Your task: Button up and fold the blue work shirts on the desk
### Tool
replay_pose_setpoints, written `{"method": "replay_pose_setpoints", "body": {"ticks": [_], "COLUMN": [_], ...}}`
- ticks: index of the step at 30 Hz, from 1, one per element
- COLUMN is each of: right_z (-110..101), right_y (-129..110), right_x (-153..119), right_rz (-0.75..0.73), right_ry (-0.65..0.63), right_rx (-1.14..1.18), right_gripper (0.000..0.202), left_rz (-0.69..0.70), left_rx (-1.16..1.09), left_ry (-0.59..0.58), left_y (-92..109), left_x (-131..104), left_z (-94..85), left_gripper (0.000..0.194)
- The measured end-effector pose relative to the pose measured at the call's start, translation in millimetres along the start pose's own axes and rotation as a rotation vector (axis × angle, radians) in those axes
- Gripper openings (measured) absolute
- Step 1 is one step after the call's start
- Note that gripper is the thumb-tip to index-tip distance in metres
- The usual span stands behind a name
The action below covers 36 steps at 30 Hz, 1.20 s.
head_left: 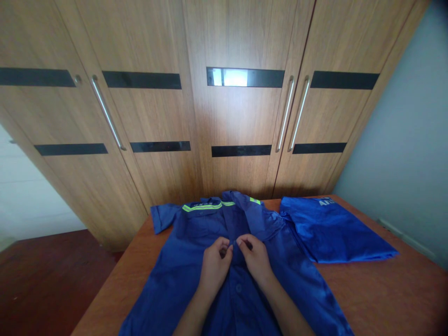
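A dark blue short-sleeved work shirt (182, 266) with yellow-green reflective strips lies spread on a brown table, its collar toward the wardrobe. At the middle of its front, my left hand (216, 263) pinches the front edge of the cloth between thumb and fingers. Close beside it, my right hand (255, 259) is also closed on the shirt front, thumb and forefinger together. The fingertips of both hands almost meet, and what lies right between them is too small to make out. Below them, a round button (238, 288) shows on the front band.
To the right lies a folded bright blue garment (339, 233) with pale lettering, close to the shirt's side. A wooden wardrobe (238, 116) with metal handles stands behind the table (381, 294). A pale wall (402, 154) rises at the right.
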State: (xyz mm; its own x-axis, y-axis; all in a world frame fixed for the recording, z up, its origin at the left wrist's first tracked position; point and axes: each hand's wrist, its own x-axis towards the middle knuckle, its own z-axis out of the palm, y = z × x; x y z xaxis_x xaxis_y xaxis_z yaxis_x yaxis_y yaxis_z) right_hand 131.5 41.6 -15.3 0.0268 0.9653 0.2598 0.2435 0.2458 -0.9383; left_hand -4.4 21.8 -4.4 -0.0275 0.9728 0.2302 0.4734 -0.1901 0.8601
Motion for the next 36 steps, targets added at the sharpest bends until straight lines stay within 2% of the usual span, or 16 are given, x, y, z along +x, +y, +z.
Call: {"method": "replay_pose_setpoints", "body": {"ticks": [5, 9, 12, 16, 19, 23, 26, 31, 36], "right_z": [1.3, -0.7, -3.1, -3.9, 4.4, 27.1, 36.9, 28.6, 22.2], "right_y": [5.7, 7.8, 5.7, -10.0, -27.6, -37.6, -27.6, 7.1, 31.2], "right_x": [1.9, 0.0, 0.4, 17.5, 38.8, 57.2, 62.2, 67.4, 68.9], "right_rz": [0.13, 0.045, 0.022, -0.025, -0.091, -0.122, -0.087, -0.003, 0.013], "right_ry": [-0.091, -0.18, -0.164, -0.109, -0.112, -0.146, -0.141, -0.048, -0.022], "right_rx": [0.059, -0.185, -0.286, -0.518, -0.671, -0.708, -0.689, -0.54, -0.295], "right_gripper": [0.026, 0.02, 0.017, 0.014, 0.023, 0.027, 0.019, 0.029, 0.028], "left_rz": [-0.022, -0.012, 0.018, 0.067, 0.072, 0.047, 0.006, -0.054, -0.103], "left_rx": [0.084, 0.323, 0.423, 0.487, 0.527, 0.616, 0.666, 0.691, 0.672], "left_ry": [0.009, 0.012, -0.013, 0.055, 0.038, -0.045, -0.108, -0.152, -0.125], "left_y": [0.8, 5.1, 10.8, 23.9, 33.9, 34.0, 21.2, -3.8, -14.4], "left_x": [-1.2, -4.4, -1.2, 21.8, 47.0, 73.3, 83.1, 85.7, 84.3], "left_z": [0.2, -4.1, -14.4, -36.9, -46.6, -38.2, -24.7, -7.5, -0.3], "left_gripper": [0.009, 0.008, 0.008, 0.016, 0.019, 0.022, 0.025, 0.02, 0.014]}}
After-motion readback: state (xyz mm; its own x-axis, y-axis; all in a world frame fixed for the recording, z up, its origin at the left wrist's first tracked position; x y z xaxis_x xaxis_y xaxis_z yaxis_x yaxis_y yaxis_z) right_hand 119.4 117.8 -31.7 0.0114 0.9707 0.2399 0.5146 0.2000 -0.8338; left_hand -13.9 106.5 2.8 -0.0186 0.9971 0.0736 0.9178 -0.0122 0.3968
